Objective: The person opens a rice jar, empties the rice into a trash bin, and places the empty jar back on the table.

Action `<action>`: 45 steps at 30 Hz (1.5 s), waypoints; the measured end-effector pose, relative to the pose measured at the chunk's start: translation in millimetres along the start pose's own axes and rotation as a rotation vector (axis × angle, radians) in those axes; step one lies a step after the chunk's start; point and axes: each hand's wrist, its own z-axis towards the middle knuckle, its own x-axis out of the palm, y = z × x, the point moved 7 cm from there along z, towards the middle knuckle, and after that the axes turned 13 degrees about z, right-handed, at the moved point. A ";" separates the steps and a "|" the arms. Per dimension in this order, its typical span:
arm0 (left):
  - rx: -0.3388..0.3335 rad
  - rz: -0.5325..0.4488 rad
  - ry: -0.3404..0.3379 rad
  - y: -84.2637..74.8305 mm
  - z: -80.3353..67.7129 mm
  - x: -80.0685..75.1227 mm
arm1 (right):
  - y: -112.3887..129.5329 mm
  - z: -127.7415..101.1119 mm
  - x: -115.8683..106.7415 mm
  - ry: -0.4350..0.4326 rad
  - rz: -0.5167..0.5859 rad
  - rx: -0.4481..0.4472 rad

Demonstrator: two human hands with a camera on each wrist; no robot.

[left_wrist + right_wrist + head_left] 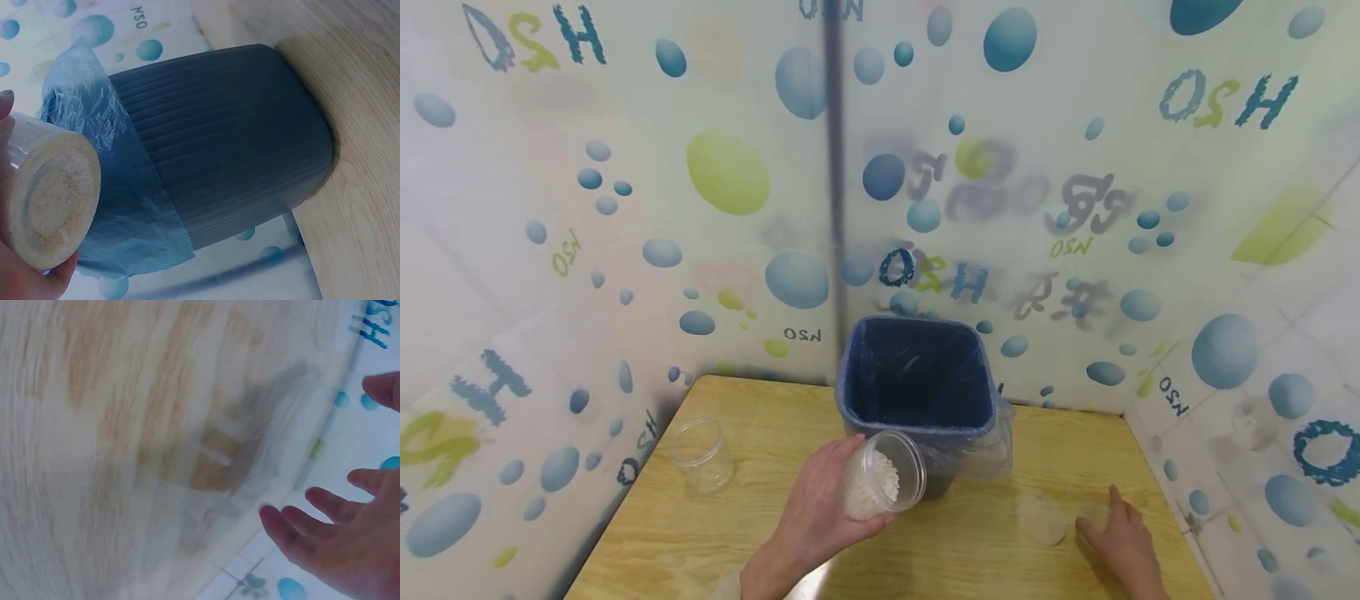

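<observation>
**Jar tipped at the bin's front wall**

The left hand (820,512) wraps its grip round a clear plastic jar (883,483) holding white granules. The jar lies tilted on its side, its open mouth turned toward the dark blue bin (917,375) just beyond the grip; the mouth sits low against the bin's front wall, below the rim, so the granules rest along the jar's lower side and none spill. In the left wrist view the jar's base (53,200) faces the camera, and the bin's clear bag liner (119,187) hangs over the ribbed wall right beside it.

The right hand (1116,537) lies on the worktop (715,533) well off to the side of the jar, fingers spread and straight, gripping nothing. Its fingertips touch one clear lid (1093,515); a second lid (1042,517) lies just beside it, toward the jar. An empty clear jar (702,454) stands upright on the far side of the left grip.
</observation>
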 end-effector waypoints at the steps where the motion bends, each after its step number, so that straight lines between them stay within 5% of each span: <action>1: -0.002 0.000 0.001 0.0 0.1 0.1 | 3.3 -2.2 -1.8 -0.019 0.001 0.002; 12: -0.014 0.010 -0.009 -1.2 0.9 1.2 | 76.9 -34.5 -21.2 -0.179 0.173 -0.123; 25: -0.014 -0.001 -0.009 -1.6 1.0 2.4 | 168.8 -75.4 -31.6 -0.415 0.341 -0.503; 38: -0.008 -0.007 -0.035 -3.0 1.6 1.6 | 237.5 -85.2 -28.5 -0.325 0.560 -0.615; 45: -0.017 -0.011 -0.031 -1.9 1.7 1.1 | 260.0 -76.5 -19.0 -0.216 0.564 -0.593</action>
